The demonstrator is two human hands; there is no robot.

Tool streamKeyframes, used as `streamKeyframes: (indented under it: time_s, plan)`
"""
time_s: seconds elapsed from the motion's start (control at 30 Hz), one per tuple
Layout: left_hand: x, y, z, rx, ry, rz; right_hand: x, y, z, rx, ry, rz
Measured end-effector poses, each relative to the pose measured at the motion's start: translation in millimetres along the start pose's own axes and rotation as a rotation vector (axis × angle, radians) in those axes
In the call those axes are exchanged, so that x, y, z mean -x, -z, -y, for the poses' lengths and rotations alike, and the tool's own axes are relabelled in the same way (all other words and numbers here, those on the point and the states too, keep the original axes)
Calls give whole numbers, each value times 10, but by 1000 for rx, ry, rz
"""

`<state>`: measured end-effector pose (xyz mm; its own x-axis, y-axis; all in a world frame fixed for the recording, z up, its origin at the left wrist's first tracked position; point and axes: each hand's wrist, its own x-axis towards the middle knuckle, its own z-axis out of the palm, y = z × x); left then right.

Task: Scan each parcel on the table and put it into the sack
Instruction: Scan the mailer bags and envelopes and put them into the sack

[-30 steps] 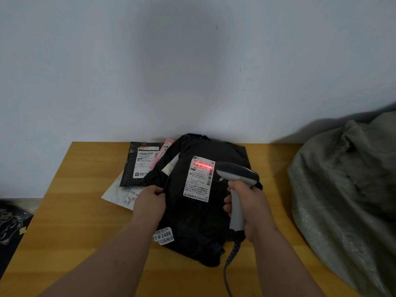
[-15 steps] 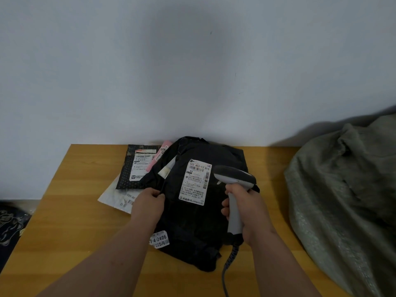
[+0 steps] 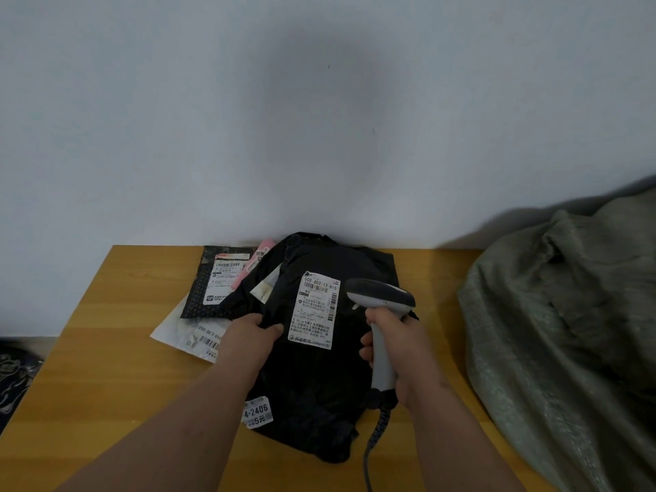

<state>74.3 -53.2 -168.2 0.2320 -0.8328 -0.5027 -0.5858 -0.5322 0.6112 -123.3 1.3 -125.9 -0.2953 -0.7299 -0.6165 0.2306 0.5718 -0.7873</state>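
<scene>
A large black plastic parcel [image 3: 319, 378] lies on the wooden table [image 3: 117, 367], with a white shipping label [image 3: 314, 310] facing up. My left hand [image 3: 248, 337] grips the parcel's left edge beside the label. My right hand [image 3: 397, 346] holds a grey barcode scanner [image 3: 381, 298], whose head points left at the label; no red light shows on it. A grey-green woven sack [image 3: 568, 332] slumps at the table's right side.
Behind the black parcel lie a dotted black mailer [image 3: 216, 282], a pink parcel [image 3: 253, 266] and a white mailer [image 3: 184, 335], stacked at the back left. The scanner's coiled cable [image 3: 372, 442] runs down toward me. A white wall stands right behind the table.
The red scan line that lay across the label's barcode one second ago has gone out. Both hands keep their hold and have barely moved.
</scene>
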Motion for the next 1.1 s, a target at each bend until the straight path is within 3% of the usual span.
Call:
streamKeyframes:
  time_s: [0.37,0.77,1.1]
  plan:
    - [565,253,-281,-140,-390,-183,607,110,-31,-36,150,-41]
    - [1708,471,-348,173,-741,-288,2018,647,-55,-121,415,-217]
    - [2579,245,-1225,322,-1209,-534,2796,1555,139,-152,636,-441]
